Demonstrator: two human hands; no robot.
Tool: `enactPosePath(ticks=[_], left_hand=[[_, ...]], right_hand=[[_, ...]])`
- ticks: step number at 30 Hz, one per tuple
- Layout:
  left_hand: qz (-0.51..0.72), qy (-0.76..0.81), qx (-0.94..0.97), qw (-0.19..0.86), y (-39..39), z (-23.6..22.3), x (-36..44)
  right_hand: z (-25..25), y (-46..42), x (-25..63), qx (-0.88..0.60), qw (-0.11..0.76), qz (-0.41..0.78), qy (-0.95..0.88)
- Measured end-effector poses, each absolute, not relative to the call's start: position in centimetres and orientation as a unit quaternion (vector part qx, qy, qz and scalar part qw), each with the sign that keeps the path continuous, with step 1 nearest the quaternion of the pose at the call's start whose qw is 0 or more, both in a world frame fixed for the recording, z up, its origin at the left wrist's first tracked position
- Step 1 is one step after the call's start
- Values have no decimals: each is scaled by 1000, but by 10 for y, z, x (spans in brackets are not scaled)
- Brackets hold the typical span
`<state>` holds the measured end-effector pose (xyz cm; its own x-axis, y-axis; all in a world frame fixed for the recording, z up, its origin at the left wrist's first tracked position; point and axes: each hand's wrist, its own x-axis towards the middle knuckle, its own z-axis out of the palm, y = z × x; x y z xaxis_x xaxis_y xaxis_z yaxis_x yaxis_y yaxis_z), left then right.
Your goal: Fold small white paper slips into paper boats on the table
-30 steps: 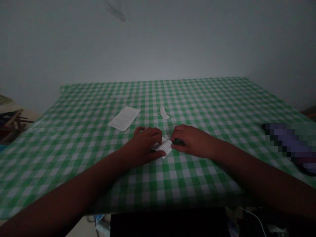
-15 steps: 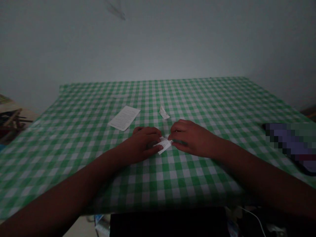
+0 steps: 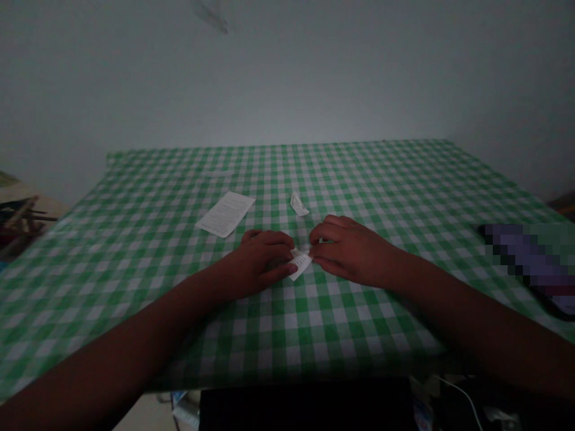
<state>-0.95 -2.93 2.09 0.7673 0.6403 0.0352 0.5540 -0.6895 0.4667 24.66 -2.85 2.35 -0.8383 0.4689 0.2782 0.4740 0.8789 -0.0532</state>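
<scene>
Between my hands, low over the checked cloth, is a small piece of printed white paper (image 3: 302, 263) with folded edges. My left hand (image 3: 265, 263) grips its left side, thumb on the near part and fingers curled at the far part. At the right corner, my right hand (image 3: 345, 248) pinches the paper between thumb and fingertips. Beyond them lies a small folded scrap of paper (image 3: 298, 205). A flat printed sheet (image 3: 227, 214) rests past my left hand, apart from it.
A green and white checked tablecloth (image 3: 359, 179) covers the table, which meets a pale wall (image 3: 287, 72). On the right lies a dark-edged phone (image 3: 516, 257), its screen blurred out. A white cable (image 3: 467, 398) hangs below the near edge.
My right hand has shifted very slightly at the paper's right corner, and the paper's visible outline has changed a little. My left hand stays in place.
</scene>
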Motion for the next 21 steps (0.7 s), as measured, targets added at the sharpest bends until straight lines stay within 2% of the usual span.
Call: enactPosePath(ticks=[14,21], left_hand=[[105,282,922,243,-32,17,-10],[157,251,894,337,-32,26,-12]], right_hand=[[27,-26,250,-217,193,155,-944],[21,-24,249,-232,202,187,-933]])
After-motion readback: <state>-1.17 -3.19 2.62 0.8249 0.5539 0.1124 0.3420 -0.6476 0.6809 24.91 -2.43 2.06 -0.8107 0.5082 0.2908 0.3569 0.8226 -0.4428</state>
